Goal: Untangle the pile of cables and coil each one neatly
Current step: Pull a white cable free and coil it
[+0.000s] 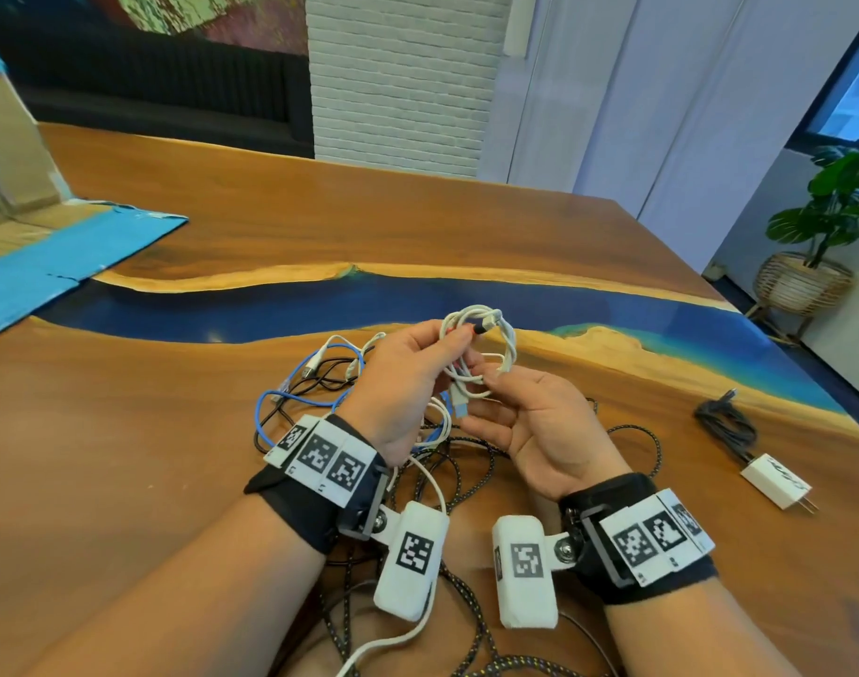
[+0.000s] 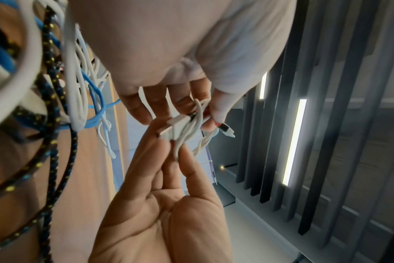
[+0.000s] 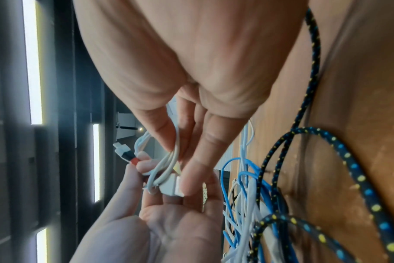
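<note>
White cable (image 1: 486, 354) wound in small loose coil, red-black plug at top, held above worktop (image 1: 125, 432). Left hand (image 1: 408, 378) fingers pinch coil near plug. Right hand (image 1: 540, 422) fingers pinch coil's lower part. Tangled pile (image 1: 320, 383) lies beneath hands.

this looks like an office lounge or meeting room: a large wooden table (image 1: 418, 227) with a blue resin river running across it stands before a white brick pillar (image 1: 398, 75) and pale curtains (image 1: 662, 90). a potted plant (image 1: 828, 207) in a woven basket stands by a window, a dark sofa (image 1: 149, 80) lines the far wall, and the wrist views show dark ceiling slats (image 2: 326, 124) with strip lights.
</note>
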### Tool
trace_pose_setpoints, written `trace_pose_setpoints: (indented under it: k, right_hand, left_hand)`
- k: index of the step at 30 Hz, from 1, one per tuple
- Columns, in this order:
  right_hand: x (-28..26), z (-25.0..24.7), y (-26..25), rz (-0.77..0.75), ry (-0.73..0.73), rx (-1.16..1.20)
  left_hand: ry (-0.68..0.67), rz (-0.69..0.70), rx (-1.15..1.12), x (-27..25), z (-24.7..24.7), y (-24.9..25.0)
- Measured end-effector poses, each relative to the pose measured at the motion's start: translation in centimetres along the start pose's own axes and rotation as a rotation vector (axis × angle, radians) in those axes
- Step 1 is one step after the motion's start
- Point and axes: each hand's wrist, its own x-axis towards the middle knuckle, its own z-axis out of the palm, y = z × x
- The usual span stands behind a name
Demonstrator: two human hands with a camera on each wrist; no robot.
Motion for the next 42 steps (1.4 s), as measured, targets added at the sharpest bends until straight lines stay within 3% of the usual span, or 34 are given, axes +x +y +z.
trace_pose_setpoints:
  k: [2, 5, 8, 14, 28, 34, 37, 42]
  right_hand:
    - [0.2, 0.0, 0.4, -0.08, 0.038, -0.082]
    - [0.7, -0.1, 0.9, -0.326, 0.145, -0.167]
    - [0.4, -0.1, 0.2, -0.502, 0.113, -0.219]
    - [-0.4, 0.4, -0.3, -0.631, 0.124, -0.376]
    - [0.3, -0.6, -1.1, -0.583, 0.319, -0.299]
    - [0.4, -1.1, -1.5, -0.344, 0.194, -0.318]
    - [0.1, -1.4, -2.0, -0.315, 0.17, -0.458]
    - [-1.0, -2.1, -3.6, -0.345, 0.2, -0.496]
  left_hand:
    - [-0.003, -0.001, 0.024, 0.0, -0.1, 0.1]
    - [0.007, 0.023, 0.091, 0.3, -0.1, -0.2]
    - [-0.011, 0.024, 0.076, 0.3, 0.1, -0.4]
    - [-0.071, 0.014, 0.111, 0.1, 0.5, -1.0]
    - [-0.147, -0.066, 0.114, 0.0, 0.7, 0.1]
    - [-0.099, -0.068, 0.126, -0.1, 0.4, -0.1]
    - [-0.077, -0.09, 0.058, 0.0, 0.2, -0.1]
    - [-0.041, -0.111, 0.064, 0.1, 0.3, -0.1]
